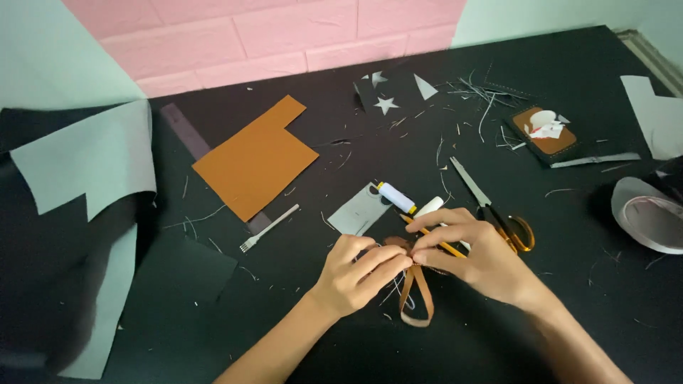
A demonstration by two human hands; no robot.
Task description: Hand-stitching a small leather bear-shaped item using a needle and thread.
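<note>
My left hand [353, 275] and my right hand [473, 254] meet low in the middle of the black table [320, 334]. Both pinch a small brown leather piece [400, 245], which is mostly hidden by the fingers. A thin tan strap loop [417, 299] hangs from it toward me. My right hand also holds a yellow pencil [435, 240] that points to the upper left. A spool of white thread with a yellow end [395, 197] lies just beyond the hands on a small grey leather scrap [358, 212].
Scissors with amber handles [498, 210] lie right of my right hand. An orange-brown leather sheet [257, 158] and a metal pronged punch [269, 228] lie left. Grey leather sheets [85, 163], a star-cut black piece [386, 99], a brown card holder [544, 131] and a tape roll [651, 213] ring the table.
</note>
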